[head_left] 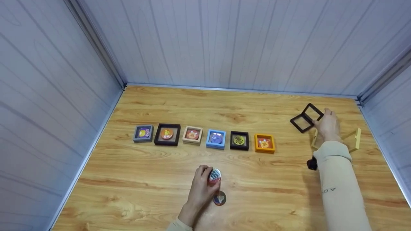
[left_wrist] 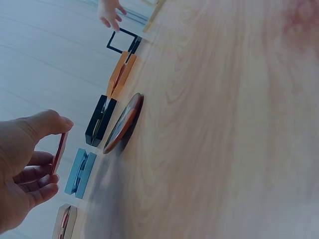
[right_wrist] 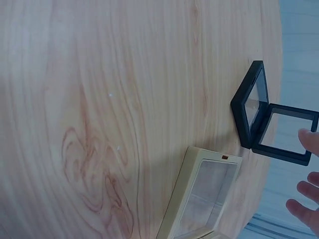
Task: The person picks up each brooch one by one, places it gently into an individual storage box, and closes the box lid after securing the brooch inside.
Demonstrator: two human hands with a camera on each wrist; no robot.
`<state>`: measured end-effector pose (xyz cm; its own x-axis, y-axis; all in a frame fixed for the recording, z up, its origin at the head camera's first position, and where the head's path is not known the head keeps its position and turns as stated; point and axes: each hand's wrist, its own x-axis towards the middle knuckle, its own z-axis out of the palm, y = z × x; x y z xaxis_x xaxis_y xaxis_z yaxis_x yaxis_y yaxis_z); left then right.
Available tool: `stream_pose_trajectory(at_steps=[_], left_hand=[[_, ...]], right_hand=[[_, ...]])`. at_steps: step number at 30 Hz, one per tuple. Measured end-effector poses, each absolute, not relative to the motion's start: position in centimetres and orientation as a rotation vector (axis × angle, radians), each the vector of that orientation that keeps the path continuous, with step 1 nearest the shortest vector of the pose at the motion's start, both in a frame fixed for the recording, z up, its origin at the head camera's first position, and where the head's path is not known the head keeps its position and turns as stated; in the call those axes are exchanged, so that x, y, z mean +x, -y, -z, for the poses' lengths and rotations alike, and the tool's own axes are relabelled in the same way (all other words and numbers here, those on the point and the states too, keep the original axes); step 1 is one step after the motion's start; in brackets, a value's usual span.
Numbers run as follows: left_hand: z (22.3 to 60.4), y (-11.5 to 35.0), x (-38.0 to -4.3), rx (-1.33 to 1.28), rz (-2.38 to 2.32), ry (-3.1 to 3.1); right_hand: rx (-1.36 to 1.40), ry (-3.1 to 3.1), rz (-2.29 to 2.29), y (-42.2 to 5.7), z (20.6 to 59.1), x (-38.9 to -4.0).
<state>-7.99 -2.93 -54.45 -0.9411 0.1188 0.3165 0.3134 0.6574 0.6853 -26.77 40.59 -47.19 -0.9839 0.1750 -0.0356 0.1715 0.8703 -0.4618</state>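
My left hand (head_left: 201, 187) pinches a round badge (head_left: 214, 175) between thumb and fingers, raised over the table. In the left wrist view this badge (left_wrist: 59, 153) shows edge-on. A second round badge (head_left: 219, 198) lies on the wood just below that hand. At the far right, my right hand (head_left: 328, 124) reaches to a black frame (head_left: 301, 123) that stands opened in two hinged halves. The right wrist view has the thumb (right_wrist: 310, 141) overlapping the frame's edge, with the other fingers spread apart. An opened pale yellow frame (right_wrist: 180, 201) stands beside it, partly hidden by the right arm in the head view.
A row of closed frames, each with a round badge inside, crosses the middle of the table: grey (head_left: 143, 133), large black (head_left: 167, 134), beige (head_left: 192, 134), blue (head_left: 216, 139), small black (head_left: 239, 140) and orange (head_left: 265, 143). Pale panel walls (head_left: 224, 45) enclose the table's back and sides.
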Motion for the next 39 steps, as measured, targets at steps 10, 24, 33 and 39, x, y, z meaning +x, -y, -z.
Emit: stream_pose_trajectory(at_steps=[10, 24, 33, 39], left_hand=[[54.4, 3.1, -7.6, -0.349, 1.129, 2.610], [54.6, 3.1, -7.1, -0.334, 1.168, 2.646], [54.7, 2.9, -7.2, -0.361, 1.183, 2.623], [54.8, 2.9, -7.3, -0.406, 1.125, 2.563]], right_hand=[[-0.270, 3.101, -0.763, -40.4, 47.5, -27.2], [-0.369, 3.014, -0.663, -40.1, 47.3, -28.0], [-0.393, 2.961, -0.687, -40.5, 47.2, -28.3], [-0.389, 2.962, -0.693, -40.2, 47.4, -28.1]])
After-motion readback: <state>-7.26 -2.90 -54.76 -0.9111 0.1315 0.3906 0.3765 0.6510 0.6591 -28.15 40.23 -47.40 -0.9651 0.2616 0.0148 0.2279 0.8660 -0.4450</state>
